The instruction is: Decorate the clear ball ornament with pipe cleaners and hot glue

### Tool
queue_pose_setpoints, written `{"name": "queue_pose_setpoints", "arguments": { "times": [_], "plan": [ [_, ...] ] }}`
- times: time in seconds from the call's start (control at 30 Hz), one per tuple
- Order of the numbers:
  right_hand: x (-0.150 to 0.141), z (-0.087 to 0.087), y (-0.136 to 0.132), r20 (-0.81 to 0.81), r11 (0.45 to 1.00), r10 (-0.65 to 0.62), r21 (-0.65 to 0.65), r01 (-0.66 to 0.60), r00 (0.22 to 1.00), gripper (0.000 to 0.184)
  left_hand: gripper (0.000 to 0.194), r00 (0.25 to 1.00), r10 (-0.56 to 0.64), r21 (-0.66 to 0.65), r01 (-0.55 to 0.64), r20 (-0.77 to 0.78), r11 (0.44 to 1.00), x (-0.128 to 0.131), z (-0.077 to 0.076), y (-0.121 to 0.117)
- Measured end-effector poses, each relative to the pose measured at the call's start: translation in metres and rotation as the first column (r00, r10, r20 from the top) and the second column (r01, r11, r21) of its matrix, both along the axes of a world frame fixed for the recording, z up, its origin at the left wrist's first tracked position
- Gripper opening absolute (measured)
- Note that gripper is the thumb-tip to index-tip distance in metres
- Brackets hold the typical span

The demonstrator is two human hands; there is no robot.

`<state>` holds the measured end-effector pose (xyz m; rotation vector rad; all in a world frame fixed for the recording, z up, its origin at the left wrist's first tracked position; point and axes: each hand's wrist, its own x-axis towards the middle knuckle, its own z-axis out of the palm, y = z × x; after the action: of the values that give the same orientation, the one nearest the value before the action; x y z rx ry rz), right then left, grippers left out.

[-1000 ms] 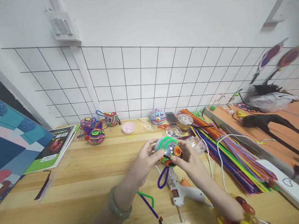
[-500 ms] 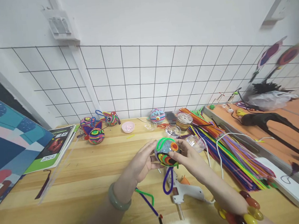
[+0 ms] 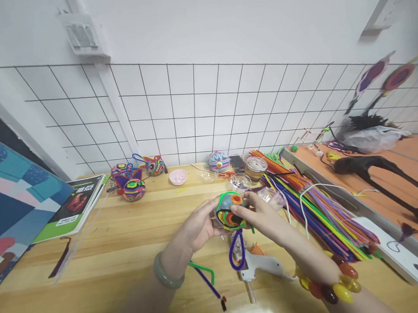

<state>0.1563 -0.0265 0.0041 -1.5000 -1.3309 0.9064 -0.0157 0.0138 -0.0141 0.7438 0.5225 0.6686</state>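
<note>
Between my two hands is a clear plastic ball decorated with coloured pipe cleaners (image 3: 228, 217), held just above the table. My left hand (image 3: 202, 227) closes on its left side. From the right, my right hand (image 3: 260, 215) grips it, fingers at its far side and thumb on the front. An orange disc sits near its top, with bands of several colours below and green along the upper edge. A purple pipe-cleaner loop (image 3: 237, 250) hangs from it. Underneath lies a white glue gun (image 3: 263, 263). Left of that are loose green and purple pipe cleaners (image 3: 206, 277).
Finished pipe-cleaner balls (image 3: 134, 188) and a pink dish (image 3: 178, 177) stand at the back. On the right lie a bundle of pipe cleaners (image 3: 325, 210), clear plastic shells (image 3: 270, 197), a white cable (image 3: 303, 211) and a white power strip (image 3: 390, 250). Books (image 3: 71, 206) are at left.
Both hands still hold the ball. It has turned slightly, so the orange disc sits further left and higher, and the thumb has shifted left with it.
</note>
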Motion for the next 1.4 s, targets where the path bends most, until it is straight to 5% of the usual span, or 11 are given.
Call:
{"name": "queue_pose_setpoints", "arguments": {
  "times": [0.37,0.6,0.87,1.13,1.4],
  "plan": [
    [-0.004,0.005,-0.007,-0.026,0.997,0.075,0.011,-0.075,0.997,0.041,0.034,0.995,0.100,0.099,-0.100,0.004,0.990,0.005,0.006,-0.009],
    [0.004,-0.002,-0.025,-0.052,0.954,0.166,0.260,-0.147,0.985,0.046,0.042,0.969,0.246,0.418,-0.210,-0.034,0.884,0.007,0.011,-0.018],
    [0.016,-0.025,-0.044,0.129,0.821,0.139,0.540,-0.187,0.982,0.073,0.056,0.999,0.031,0.568,-0.034,0.015,0.823,-0.004,0.013,-0.025],
    [0.020,-0.030,-0.048,0.305,0.771,0.101,0.578,-0.268,0.947,0.079,0.068,0.997,-0.069,0.627,0.040,0.022,0.778,-0.011,0.012,-0.019],
    [0.020,-0.028,-0.053,0.491,0.748,0.038,0.564,-0.351,0.870,0.086,0.063,0.988,-0.150,0.523,0.113,0.028,0.845,-0.011,0.014,-0.018]
  ]
}}
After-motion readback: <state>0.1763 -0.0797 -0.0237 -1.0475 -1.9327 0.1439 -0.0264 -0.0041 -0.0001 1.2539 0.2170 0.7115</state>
